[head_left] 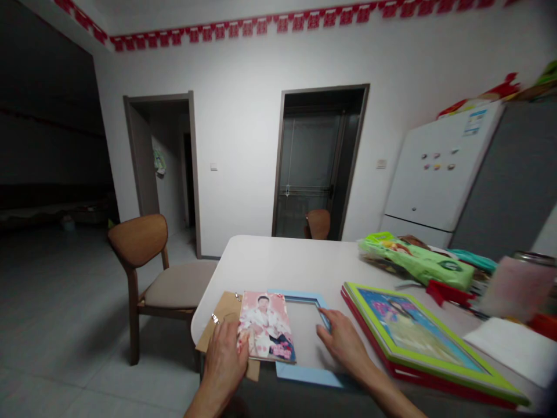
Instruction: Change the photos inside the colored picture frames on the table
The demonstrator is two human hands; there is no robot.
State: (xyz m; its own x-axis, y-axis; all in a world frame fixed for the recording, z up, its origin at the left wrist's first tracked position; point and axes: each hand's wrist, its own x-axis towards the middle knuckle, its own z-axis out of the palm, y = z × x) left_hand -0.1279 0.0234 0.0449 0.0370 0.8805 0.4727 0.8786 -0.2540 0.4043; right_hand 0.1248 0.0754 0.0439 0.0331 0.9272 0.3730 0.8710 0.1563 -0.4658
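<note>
My left hand [224, 359] is closed at the left edge of a pink photo print [266, 325] showing a person in white. The print overlaps the left side of a light blue picture frame [307, 374], which lies on the table with its opening bare. My right hand [343, 345] has its fingers curled on the frame's right side, thumb and forefinger pinching the rim. Partly under my left hand and the print lies a brown backing board [224, 307] with small metal clips.
At right, a green picture frame [418, 331] lies on a red one [391, 368]. Behind are a green package [426, 258], a jar [520, 284] and white paper [513, 348]. A wooden chair [139, 238] stands left of the white table [282, 261]; a fridge [439, 168] stands back right.
</note>
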